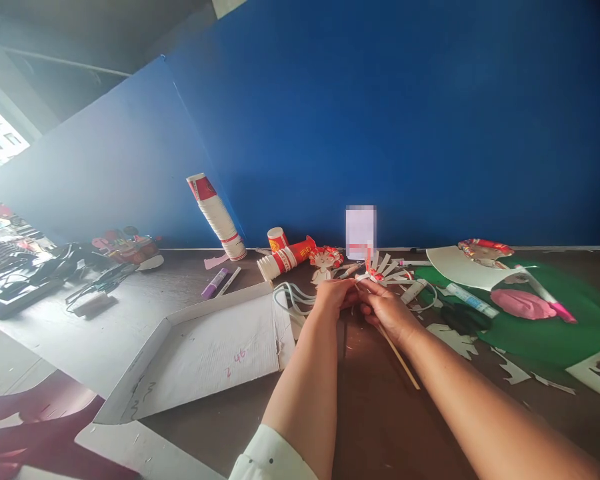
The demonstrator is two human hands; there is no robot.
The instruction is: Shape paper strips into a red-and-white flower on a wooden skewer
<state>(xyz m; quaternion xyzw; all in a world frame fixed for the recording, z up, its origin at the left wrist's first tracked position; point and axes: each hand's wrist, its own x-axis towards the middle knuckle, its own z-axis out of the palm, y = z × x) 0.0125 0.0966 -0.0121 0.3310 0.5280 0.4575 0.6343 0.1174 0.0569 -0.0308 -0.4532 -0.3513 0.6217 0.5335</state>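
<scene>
My left hand [336, 295] and my right hand [391, 311] meet over the brown table. My right hand is closed around a thin wooden stick [400, 362], whose lower end slants out toward me. At my fingertips is a paper cup cut into strips [391, 268], white and red, spread like petals. The fingers of my left hand pinch its near edge. Where stick and strips meet is hidden by my fingers. A paper doll with red curls [323, 264] stands just beyond my left hand. A white cable [296, 298] loops beside my left wrist.
An open cardboard box lid [205, 347] lies left of my arms. Behind it are a leaning stack of paper cups [215, 217], fallen cups [285, 259] and a purple marker [215, 283]. At right, a green sheet [523, 333] carries a glue stick [473, 300], pink paper [523, 304] and scraps.
</scene>
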